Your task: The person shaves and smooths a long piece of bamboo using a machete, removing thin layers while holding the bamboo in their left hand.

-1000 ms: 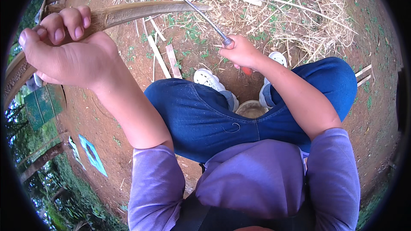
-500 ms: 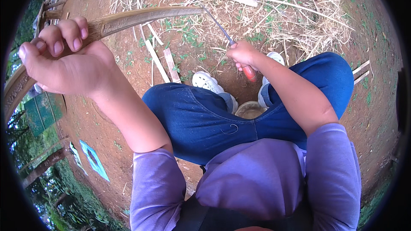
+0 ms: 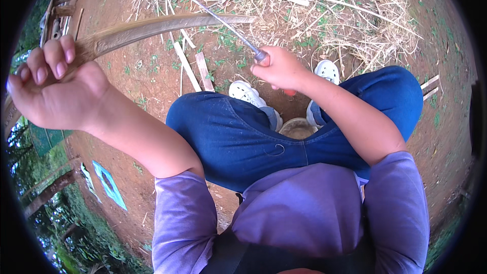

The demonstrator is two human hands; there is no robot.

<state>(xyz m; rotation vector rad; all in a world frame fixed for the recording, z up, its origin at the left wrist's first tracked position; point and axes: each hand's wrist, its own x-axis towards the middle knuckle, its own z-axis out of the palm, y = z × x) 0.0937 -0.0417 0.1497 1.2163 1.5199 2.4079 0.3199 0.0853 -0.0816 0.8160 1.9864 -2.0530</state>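
Note:
My left hand (image 3: 68, 91) is raised at the left, fingers curled around a long brown split-bamboo strip (image 3: 152, 27). The strip runs from the left rim of the view past my hand, its far end tapering toward the middle. My right hand (image 3: 281, 68) grips the red handle of a long, narrow-bladed knife (image 3: 237, 34), above my shoes. The grey blade slants up and left and crosses over the strip near its far end. Whether blade and strip touch I cannot tell. Part of the handle is hidden by my fingers.
Pale shavings (image 3: 375, 25) are heaped on the brown soil ahead. Flat wood pieces (image 3: 186, 68) lie before my left knee. A round bowl-like object (image 3: 298, 129) sits between my white shoes (image 3: 247, 93). A blue sheet (image 3: 109, 185) and a wooden rail (image 3: 50, 193) are at the left.
My left hand has moved left and down with the bamboo strip. The knife has swung up and left, so its blade now crosses the strip instead of meeting its tip.

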